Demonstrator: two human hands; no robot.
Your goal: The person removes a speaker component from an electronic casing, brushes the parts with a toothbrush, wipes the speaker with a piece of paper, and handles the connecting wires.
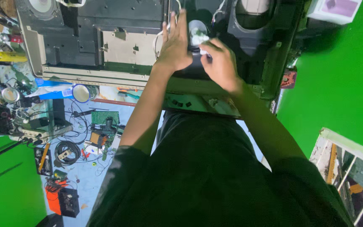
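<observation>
Both hands lie on the opened appliance chassis [118, 50], left hand [175, 46] beside right hand [220, 63]. Circuit board [105, 117] and coiled cable [67, 151] lie lower left.

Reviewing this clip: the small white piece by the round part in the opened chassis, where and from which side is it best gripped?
Probably by the white piece's free left end, coming from above: the right hand already covers its right side, and the left hand lies flat beside it on the dark chassis.

Wears a loose black short-sleeved shirt, its smooth fabric catching faint grey highlights across the chest and belly, with wide sleeves ending above the elbows, leaving both forearms bare down to the left hand [175, 50] and right hand [221, 67], no watch, ring or glove showing
</observation>
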